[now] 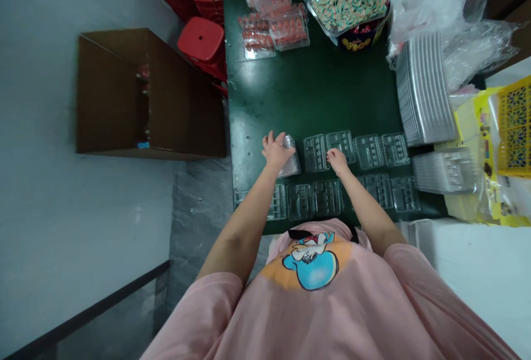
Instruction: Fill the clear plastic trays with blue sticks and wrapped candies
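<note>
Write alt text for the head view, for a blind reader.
Over a dark green table, the left hand spreads across a small stack of clear plastic trays; the right hand, fingers curled, is at two rows of similar trays. Beyond sit clear packs of reddish pieces and a heap of teal and beige pieces.

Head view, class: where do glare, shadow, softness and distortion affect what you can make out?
Head view: pale glare on the green table, strongest toward its left side; head view: dark shadow inside the cardboard box; head view: clear trays look soft, their edges blending into the green; head view: apparent wide-angle stretching of the pink shirt.
</note>
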`<state>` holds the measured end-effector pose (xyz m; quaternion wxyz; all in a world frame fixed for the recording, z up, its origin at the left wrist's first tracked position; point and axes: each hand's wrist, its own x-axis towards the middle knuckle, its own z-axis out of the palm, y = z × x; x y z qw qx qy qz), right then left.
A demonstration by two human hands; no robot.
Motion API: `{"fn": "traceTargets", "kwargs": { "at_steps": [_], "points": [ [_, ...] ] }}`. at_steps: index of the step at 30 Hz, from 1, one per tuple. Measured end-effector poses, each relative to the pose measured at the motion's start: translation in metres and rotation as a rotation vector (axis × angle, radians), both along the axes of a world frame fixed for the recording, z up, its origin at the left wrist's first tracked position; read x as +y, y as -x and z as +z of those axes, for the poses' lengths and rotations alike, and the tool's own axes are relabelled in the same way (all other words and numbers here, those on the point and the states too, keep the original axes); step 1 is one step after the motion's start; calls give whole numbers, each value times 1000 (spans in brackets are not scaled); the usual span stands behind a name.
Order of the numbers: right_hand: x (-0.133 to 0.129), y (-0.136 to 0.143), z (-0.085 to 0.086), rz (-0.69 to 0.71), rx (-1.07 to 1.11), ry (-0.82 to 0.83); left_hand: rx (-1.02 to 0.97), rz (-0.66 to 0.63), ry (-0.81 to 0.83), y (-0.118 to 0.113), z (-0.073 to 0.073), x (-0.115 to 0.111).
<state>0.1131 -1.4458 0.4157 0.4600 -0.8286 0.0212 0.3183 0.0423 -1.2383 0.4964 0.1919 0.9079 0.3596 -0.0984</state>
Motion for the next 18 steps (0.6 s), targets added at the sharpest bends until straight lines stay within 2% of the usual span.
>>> {"fn": "traceTargets", "kwargs": {
  "at_steps": [3, 6, 9, 12, 14, 18],
  "points": [
    [2, 5, 2, 135, -217, 180, 29, 36, -7, 6, 0, 12],
    [8, 17, 8, 276, -441, 261, 41, 41, -21, 6, 0, 13],
    [21, 24, 10, 554, -595, 281, 33, 30, -31, 5, -1, 11],
    [35, 20, 4, 777, -632, 309, 15, 28, -36, 5, -2, 11],
    [39, 18, -1, 822, -600, 363, 11, 31, -37, 5, -3, 12],
    [31, 23, 1, 766, -518, 466, 17, 26, -31, 5, -2, 13]
  ]
}}
